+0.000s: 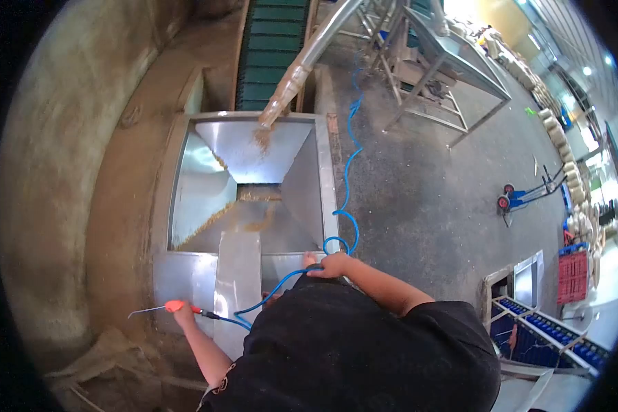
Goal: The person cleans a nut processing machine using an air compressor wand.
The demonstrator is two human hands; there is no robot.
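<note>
My left hand (182,312) is closed around an orange air gun (176,305) at the lower left, its thin metal nozzle pointing left. A blue hose (281,280) runs from the gun's handle to my right hand (332,265), whose fingers are wrapped round it near the front right corner of the metal hopper. From there the hose coils and trails away over the floor. The hopper (299,165) has sloping steel walls, with yellowish grain or husk (209,225) along its edges and bottom. A metal pipe (288,86) ends above its far side, with bits falling beneath.
Behind the hopper rises a green conveyor belt (271,51). A steel frame table (460,69) stands at the upper right. Farther right are a blue hand truck (525,196), stacked sacks (559,144) and a red crate (573,276). A concrete wall (62,151) borders the left.
</note>
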